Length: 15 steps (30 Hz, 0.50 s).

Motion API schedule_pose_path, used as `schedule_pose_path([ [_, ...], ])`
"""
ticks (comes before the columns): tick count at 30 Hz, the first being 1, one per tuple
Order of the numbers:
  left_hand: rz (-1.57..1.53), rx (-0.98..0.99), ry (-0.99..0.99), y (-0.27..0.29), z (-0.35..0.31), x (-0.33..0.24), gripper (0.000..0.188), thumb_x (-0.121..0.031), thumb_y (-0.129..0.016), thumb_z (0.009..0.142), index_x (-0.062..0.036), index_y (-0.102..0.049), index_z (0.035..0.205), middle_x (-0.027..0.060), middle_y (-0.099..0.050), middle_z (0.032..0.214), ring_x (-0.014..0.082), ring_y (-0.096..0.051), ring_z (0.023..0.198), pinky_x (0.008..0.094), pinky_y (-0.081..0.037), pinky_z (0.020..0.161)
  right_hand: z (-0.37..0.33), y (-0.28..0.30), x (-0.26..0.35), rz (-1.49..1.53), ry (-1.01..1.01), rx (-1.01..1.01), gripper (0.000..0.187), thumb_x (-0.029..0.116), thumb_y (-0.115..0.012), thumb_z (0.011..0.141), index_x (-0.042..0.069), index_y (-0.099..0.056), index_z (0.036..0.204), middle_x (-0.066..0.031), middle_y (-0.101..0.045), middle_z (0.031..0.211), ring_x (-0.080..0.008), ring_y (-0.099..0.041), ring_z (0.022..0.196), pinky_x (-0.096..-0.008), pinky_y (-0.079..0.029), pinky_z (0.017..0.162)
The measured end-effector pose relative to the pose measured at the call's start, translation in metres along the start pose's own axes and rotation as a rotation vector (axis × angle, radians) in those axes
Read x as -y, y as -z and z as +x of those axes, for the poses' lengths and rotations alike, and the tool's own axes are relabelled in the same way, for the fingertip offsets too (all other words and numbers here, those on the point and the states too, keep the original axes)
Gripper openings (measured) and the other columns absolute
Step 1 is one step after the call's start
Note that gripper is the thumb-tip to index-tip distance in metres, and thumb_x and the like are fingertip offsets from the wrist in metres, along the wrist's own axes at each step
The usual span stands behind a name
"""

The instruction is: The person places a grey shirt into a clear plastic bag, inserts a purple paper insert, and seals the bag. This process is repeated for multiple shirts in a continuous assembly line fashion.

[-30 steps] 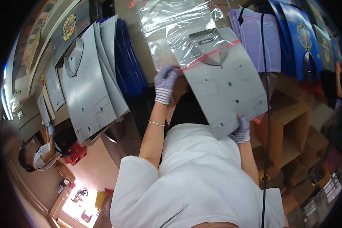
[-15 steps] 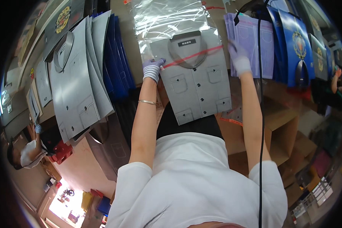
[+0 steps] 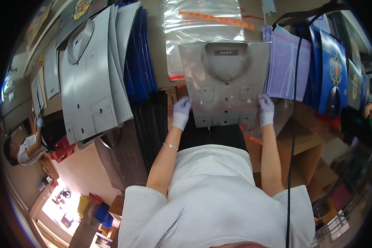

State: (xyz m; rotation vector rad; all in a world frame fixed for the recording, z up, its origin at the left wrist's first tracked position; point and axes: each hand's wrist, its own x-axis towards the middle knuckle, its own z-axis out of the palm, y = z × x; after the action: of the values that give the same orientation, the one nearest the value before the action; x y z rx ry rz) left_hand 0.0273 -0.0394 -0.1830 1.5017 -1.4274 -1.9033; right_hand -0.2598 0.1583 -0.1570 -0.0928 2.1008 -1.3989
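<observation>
A flat grey paper shirt [image 3: 225, 89] with a raised collar, buttons and chest pockets lies in front of me, inside a clear plastic bag [image 3: 254, 76]. The bag's faint red edge strip crosses the shirt low down, and the shirt's bottom hangs over my lap. My left hand [image 3: 182, 112], in a pale purple and white glove, pinches the bag's left edge beside the lower pockets. Gloved the same way, my right hand [image 3: 266, 109] pinches the right edge at about the same height.
More clear bags [image 3: 202, 31] with orange-red strips lie beyond the shirt. Grey shirt sheets [image 3: 89, 78] and blue ones [image 3: 138, 62] stand at left; purple [image 3: 287, 66] and blue packets [image 3: 328, 66] at right. A black cable [image 3: 293, 124] hangs at right. Cardboard boxes [image 3: 299, 144] sit below.
Both hands have drawn the bag down toward me. Its red strip has gone from the shirt's collar to near the lower pockets, so the bag now covers most of the shirt.
</observation>
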Motion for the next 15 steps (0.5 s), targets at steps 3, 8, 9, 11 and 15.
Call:
schedule_pose_path([
  [3,0.339,0.206,0.042,0.012,-0.054,0.055,0.008,-0.005,-0.056,0.080,0.0006,-0.061,0.082,0.0036,-0.061,0.073,0.0110,-0.056,0.070,0.0256,-0.046,0.066,-0.049,0.047,-0.092,-0.221,-0.179,0.126,0.025,0.023,-0.064,0.082,0.001,-0.061,0.094,0.0004,-0.057,0.076,-0.0080,-0.051,0.067,-0.0251,-0.045,0.058],
  [8,0.374,0.637,0.146,0.017,-0.067,0.023,0.013,-0.007,-0.056,0.082,0.0006,-0.062,0.090,0.0053,-0.063,0.078,0.0109,-0.057,0.074,0.0247,-0.047,0.071,-0.089,0.018,-0.066,0.597,-0.418,0.214,0.016,0.022,-0.065,0.081,0.008,-0.057,0.083,0.0018,-0.055,0.067,-0.0088,-0.050,0.055,-0.0244,-0.040,0.049],
  [9,0.264,0.697,0.151,0.010,-0.078,-0.021,0.014,-0.008,-0.056,0.083,0.0004,-0.062,0.091,0.0055,-0.063,0.079,0.0108,-0.057,0.076,0.0246,-0.046,0.072,-0.082,0.016,-0.050,0.533,-0.340,0.261,0.012,0.018,-0.065,0.081,0.010,-0.055,0.084,0.0034,-0.052,0.062,-0.0089,-0.047,0.050,-0.0238,-0.037,0.046],
  [11,0.162,0.766,0.163,0.012,-0.090,-0.084,0.016,-0.010,-0.056,0.085,0.0005,-0.061,0.095,0.0062,-0.063,0.083,0.0110,-0.057,0.078,0.0245,-0.046,0.075,-0.086,0.015,0.016,0.410,-0.138,0.131,0.012,0.018,-0.065,0.080,0.009,-0.058,0.085,0.0025,-0.053,0.061,-0.0095,-0.047,0.049,-0.0243,-0.036,0.045],
  [15,0.346,0.689,-0.070,0.030,-0.097,-0.174,0.032,-0.025,-0.056,0.087,0.0018,-0.057,0.105,0.0106,-0.061,0.097,0.0144,-0.058,0.088,0.0263,-0.046,0.079,-0.121,0.025,0.149,-0.068,0.578,0.094,0.018,0.018,-0.066,0.077,0.009,-0.063,0.092,0.0000,-0.051,0.059,-0.0133,-0.044,0.046,-0.0270,-0.034,0.044],
])
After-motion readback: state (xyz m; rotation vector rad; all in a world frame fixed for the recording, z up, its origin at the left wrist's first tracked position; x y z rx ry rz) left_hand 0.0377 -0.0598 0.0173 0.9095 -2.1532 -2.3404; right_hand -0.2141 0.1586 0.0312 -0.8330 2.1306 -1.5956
